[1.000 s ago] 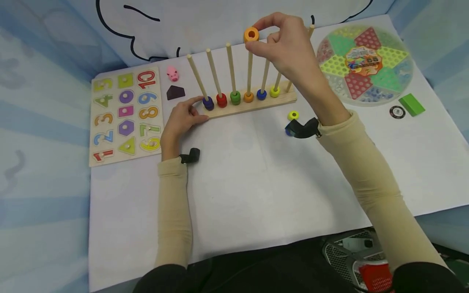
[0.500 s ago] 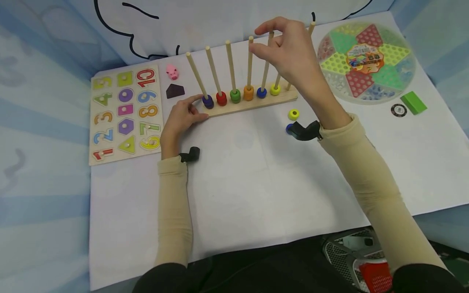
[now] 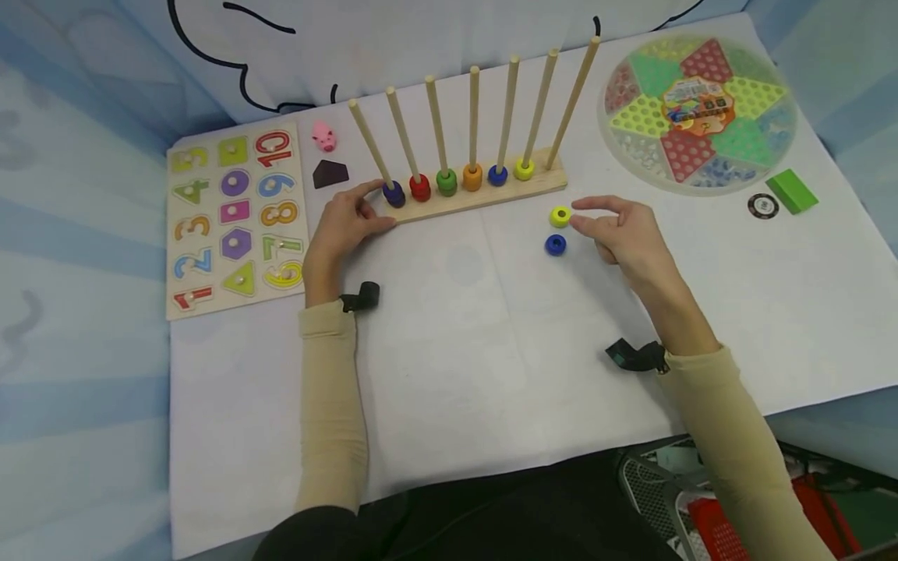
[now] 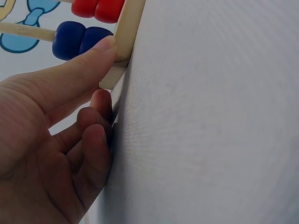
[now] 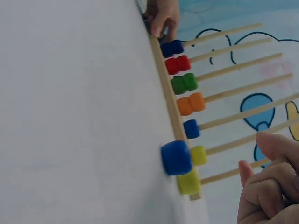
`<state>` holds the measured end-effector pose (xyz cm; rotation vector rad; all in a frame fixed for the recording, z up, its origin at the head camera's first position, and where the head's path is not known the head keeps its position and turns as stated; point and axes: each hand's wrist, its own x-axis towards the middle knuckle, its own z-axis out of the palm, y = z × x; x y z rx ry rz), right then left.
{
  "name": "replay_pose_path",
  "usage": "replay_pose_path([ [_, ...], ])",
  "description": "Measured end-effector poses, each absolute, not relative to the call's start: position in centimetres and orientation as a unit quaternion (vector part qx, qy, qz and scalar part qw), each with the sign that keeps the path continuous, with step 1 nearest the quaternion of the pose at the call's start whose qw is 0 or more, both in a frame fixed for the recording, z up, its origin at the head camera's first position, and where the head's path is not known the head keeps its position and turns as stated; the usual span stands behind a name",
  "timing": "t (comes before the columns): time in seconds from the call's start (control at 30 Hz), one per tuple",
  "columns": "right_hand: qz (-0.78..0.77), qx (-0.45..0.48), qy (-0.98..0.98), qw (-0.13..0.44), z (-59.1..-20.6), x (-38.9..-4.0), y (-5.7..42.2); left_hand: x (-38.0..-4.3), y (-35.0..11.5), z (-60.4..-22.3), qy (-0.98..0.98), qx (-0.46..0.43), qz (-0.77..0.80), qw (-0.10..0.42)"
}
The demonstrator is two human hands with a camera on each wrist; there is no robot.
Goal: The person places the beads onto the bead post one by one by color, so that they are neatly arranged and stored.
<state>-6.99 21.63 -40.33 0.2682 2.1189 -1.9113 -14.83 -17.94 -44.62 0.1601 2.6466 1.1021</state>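
A wooden peg rack (image 3: 477, 196) with several upright rods stands at the back of the table. My left hand (image 3: 346, 226) grips its left end, the thumb (image 4: 100, 49) on the base beside the dark blue beads (image 4: 70, 41). Red beads (image 3: 419, 188), green beads (image 3: 447, 183) and orange beads (image 3: 472, 178) sit stacked in pairs. One blue bead (image 3: 497, 176) and one yellow bead (image 3: 524, 169) are on further rods; the rightmost rod is bare. My right hand (image 3: 624, 238) holds nothing, thumb and index finger apart beside a loose yellow bead (image 3: 560, 216). A loose blue bead (image 3: 556, 245) lies nearer me.
A number and shape puzzle board (image 3: 235, 218) lies at the left. Near it are a pink pig figure (image 3: 324, 137) and a dark five-sided block (image 3: 330, 174). On the right are a round game board (image 3: 698, 117), a black-and-white chip (image 3: 763, 206) and a green block (image 3: 793, 192).
My right hand let go of the orange bead, which dropped down its rod onto the other orange one. The hand then came down and toward me to the loose beads. My left hand stayed put.
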Motion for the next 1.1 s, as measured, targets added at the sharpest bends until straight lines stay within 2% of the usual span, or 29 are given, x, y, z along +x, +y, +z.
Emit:
replay_pose_path([
  [0.13, -0.628, 0.115, 0.75, 0.172, -42.5, -6.2, 21.8, -14.7, -17.9, -44.6, 0.913, 0.058, 0.382, 0.134],
  [0.27, -0.618, 0.115, 0.757, 0.181, -43.6, -5.9, 21.6, -14.6, -17.8, -44.5, 0.911, 0.055, 0.386, 0.133],
  [0.73, -0.48, 0.075, 0.862, 0.141, -44.4, -6.1, 21.3, -15.0, -17.4, -44.4, 0.91, 0.067, 0.387, 0.129],
  [0.83, -0.474, 0.064, 0.867, 0.138, -43.1, -6.2, 21.0, -15.0, -17.4, -44.4, 0.909, 0.065, 0.389, 0.133],
  [0.93, -0.516, 0.043, 0.846, 0.125, -39.7, -7.0, 20.2, -15.0, -17.5, -44.4, 0.909, 0.061, 0.389, 0.137],
  [1.1, -0.605, -0.015, 0.795, 0.048, -32.4, -10.2, 18.0, -14.7, -17.9, -44.6, 0.911, 0.05, 0.385, 0.139],
])
